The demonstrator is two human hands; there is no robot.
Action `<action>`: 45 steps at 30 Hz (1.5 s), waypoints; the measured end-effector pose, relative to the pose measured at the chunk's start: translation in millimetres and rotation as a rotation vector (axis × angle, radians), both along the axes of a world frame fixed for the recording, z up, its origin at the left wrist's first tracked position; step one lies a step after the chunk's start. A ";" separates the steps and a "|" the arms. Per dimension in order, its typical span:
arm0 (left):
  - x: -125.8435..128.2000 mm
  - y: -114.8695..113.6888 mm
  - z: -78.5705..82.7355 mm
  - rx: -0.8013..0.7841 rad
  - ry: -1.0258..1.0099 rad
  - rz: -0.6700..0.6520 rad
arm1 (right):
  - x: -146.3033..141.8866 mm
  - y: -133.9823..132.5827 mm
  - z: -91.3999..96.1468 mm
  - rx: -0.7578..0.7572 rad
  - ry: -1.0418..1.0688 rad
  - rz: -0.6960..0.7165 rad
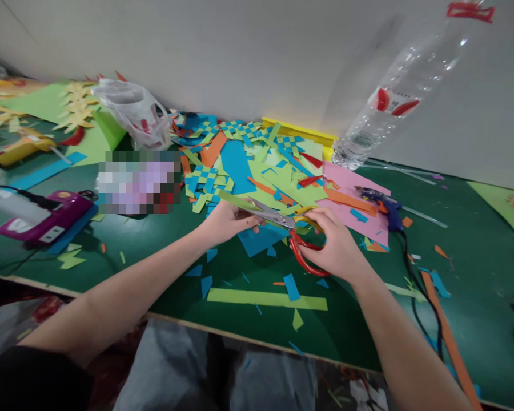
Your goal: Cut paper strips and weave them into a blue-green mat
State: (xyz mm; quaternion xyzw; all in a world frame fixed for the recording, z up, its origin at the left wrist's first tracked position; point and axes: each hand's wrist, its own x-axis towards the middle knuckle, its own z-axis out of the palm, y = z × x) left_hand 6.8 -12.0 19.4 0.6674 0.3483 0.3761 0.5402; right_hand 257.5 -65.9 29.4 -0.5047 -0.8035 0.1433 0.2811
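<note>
My right hand (336, 242) grips a pair of scissors (308, 254) with one red and one yellow handle loop. The blades point left, toward my left hand (225, 222), which pinches a light green paper strip (235, 200). Part of that strip lies behind the blades, and I cannot tell whether they touch it. Below the hands, a blue sheet of paper (261, 238) lies on the green table (171, 251). Nearer to me is a long green paper strip (261, 298) with a small blue scrap (291, 287) across it.
Woven blue-and-green paper pieces (205, 180) and loose scraps are heaped at the back. A plastic bottle (394, 103) leans by the wall. To the right lies a blue glue gun (392, 211) with a black cord; to the left stands a purple power strip (47, 217).
</note>
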 end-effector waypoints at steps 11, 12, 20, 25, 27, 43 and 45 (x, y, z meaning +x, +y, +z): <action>-0.2 -0.4 -1.2 -0.047 0.041 0.040 | 1.3 -0.1 -0.6 -0.014 -0.003 -0.006; -0.4 -0.2 -1.6 -0.054 0.042 0.042 | 1.5 -0.2 -0.5 -0.019 -0.004 -0.007; -2.2 -0.2 -2.4 -0.033 0.118 0.049 | 3.0 0.8 -0.5 -0.046 -0.019 -0.005; -1.4 -0.9 0.6 -0.013 0.142 0.048 | 4.0 2.0 -0.9 -0.043 -0.027 0.008; -0.7 -1.1 1.2 -0.012 0.130 0.047 | 4.6 2.3 -1.4 -0.065 -0.030 0.012; -1.1 -0.5 5.0 -0.052 0.043 0.094 | 8.6 9.1 -3.0 0.107 0.102 -0.137; -1.0 -0.2 5.6 -0.064 0.034 0.122 | 11.6 11.8 -5.8 0.137 0.139 -0.203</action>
